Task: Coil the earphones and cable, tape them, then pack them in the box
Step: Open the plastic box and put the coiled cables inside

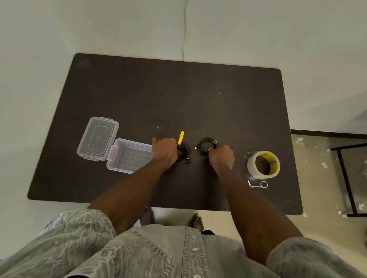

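- Left hand (164, 151) curls over a black coiled cable (184, 151) with a yellow strap (180, 137), just right of the clear open box (128, 158) and its detached lid (98, 138).
- Right hand (221, 158) grips a second black coil (206, 145), perhaps the earphones, on the dark surface (160, 93).
- Tape roll (263, 164) stands near the right edge, small scissors (258, 184) just before it.

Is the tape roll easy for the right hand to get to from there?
Probably yes: the tape roll sits just beside the right hand with bare table between, though that hand grips a black coil.
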Tool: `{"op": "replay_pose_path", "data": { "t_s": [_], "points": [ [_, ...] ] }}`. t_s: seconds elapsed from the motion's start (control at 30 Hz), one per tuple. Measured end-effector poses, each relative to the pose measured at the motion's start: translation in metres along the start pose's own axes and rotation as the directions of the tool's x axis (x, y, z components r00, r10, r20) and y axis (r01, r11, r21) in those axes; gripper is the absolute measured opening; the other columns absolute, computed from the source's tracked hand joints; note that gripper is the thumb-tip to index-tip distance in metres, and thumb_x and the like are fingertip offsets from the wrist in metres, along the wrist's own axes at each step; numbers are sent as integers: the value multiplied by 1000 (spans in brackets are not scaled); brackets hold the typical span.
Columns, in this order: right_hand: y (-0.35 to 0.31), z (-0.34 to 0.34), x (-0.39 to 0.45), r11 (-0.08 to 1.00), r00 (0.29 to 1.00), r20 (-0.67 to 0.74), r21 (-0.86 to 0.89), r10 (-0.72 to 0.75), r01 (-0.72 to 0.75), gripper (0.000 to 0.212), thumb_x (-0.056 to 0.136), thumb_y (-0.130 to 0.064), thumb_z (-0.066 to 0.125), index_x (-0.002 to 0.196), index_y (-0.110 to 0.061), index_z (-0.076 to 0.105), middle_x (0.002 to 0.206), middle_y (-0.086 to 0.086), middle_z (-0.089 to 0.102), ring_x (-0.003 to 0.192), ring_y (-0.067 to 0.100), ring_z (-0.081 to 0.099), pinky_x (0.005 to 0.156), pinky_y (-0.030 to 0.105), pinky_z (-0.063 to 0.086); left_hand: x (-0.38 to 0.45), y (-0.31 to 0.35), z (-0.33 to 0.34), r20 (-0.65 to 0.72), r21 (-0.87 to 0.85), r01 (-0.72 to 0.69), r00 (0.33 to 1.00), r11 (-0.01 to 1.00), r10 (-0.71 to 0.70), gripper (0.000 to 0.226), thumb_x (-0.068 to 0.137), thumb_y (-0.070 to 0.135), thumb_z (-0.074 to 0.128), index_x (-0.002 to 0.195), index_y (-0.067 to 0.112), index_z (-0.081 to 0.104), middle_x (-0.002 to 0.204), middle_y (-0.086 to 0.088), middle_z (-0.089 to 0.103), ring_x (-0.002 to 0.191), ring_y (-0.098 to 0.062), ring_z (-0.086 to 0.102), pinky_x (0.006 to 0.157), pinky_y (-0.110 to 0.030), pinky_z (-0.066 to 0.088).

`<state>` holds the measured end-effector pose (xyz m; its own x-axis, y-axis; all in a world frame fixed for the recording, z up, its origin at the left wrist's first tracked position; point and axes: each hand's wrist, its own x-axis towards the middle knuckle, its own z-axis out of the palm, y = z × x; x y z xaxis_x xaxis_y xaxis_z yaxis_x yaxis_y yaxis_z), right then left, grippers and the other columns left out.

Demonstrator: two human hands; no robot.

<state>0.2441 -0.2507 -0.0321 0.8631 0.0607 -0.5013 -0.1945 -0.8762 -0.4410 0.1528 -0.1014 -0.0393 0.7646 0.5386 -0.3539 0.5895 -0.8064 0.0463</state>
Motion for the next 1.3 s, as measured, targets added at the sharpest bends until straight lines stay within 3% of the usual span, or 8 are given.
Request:
{"op": "replay_pose_path", "data": {
  "t_s": [0.23,0.37,0.53,0.67,0.77,0.87,1.07,1.3],
  "points": [
    [-4,-3,-12,999,1000,-15,-50,-8,7,33,91,-21,56,114,3,61,119,18,63,110,37,60,89,39,48,-3,-7,-20,-67,-300,25,997,954,-48,19,84,17,53,94,11,68,98,-11,71,100,-30,63,95,-37,34],
    [-4,-1,-16,989,999,-32,150,-15,20,41,82,-37,59,97,0,67,100,16,70,90,34,66,78,40,56,-9,-33,-43,-103,-526,19,991,850,-86,17,83,24,60,88,13,72,89,-11,71,91,-33,64,85,-36,45],
    [-38,-4,-46,898,992,-66,422,-105,123,11,77,-13,63,69,-7,59,67,8,60,61,21,58,53,30,48,-17,-92,-65,-41,-699,80,988,710,-151,12,83,20,68,81,10,74,79,-10,70,81,-30,67,79,-41,55],
    [-70,15,-72,903,984,-3,397,-179,166,16,74,-14,62,61,-6,57,61,12,62,55,21,59,48,28,45,-23,-140,-68,28,-659,216,964,720,-264,16,77,21,69,84,7,72,86,-12,71,88,-30,67,79,-38,51],
    [-91,38,-92,957,982,77,247,-173,149,17,75,-24,65,74,-6,65,77,10,65,78,27,63,63,29,48,-31,-156,-66,131,-568,280,959,774,-250,26,85,22,54,97,6,71,101,-12,71,97,-32,65,89,-41,52],
    [-106,61,-109,988,988,87,96,-127,119,41,78,-35,67,104,-2,67,106,15,69,102,34,64,83,36,53,-41,-161,-57,37,-395,248,966,885,-254,25,88,18,51,104,5,66,108,-11,66,105,-32,60,94,-41,41],
    [-123,85,-126,995,994,53,-30,-96,98,37,84,-30,63,110,-4,65,116,14,67,110,33,62,87,37,51,-49,-172,-39,-13,-258,185,981,948,-194,7,85,15,57,88,10,60,96,-9,68,94,-29,63,91,-40,39],
    [-124,107,-124,988,961,232,-7,-151,157,13,82,-3,53,72,-1,61,69,14,69,72,30,71,68,36,60,-49,-190,-19,-171,-344,57,978,937,-122,20,82,21,62,92,8,73,96,-14,62,93,-32,61,85,-42,50]
  ]
}}
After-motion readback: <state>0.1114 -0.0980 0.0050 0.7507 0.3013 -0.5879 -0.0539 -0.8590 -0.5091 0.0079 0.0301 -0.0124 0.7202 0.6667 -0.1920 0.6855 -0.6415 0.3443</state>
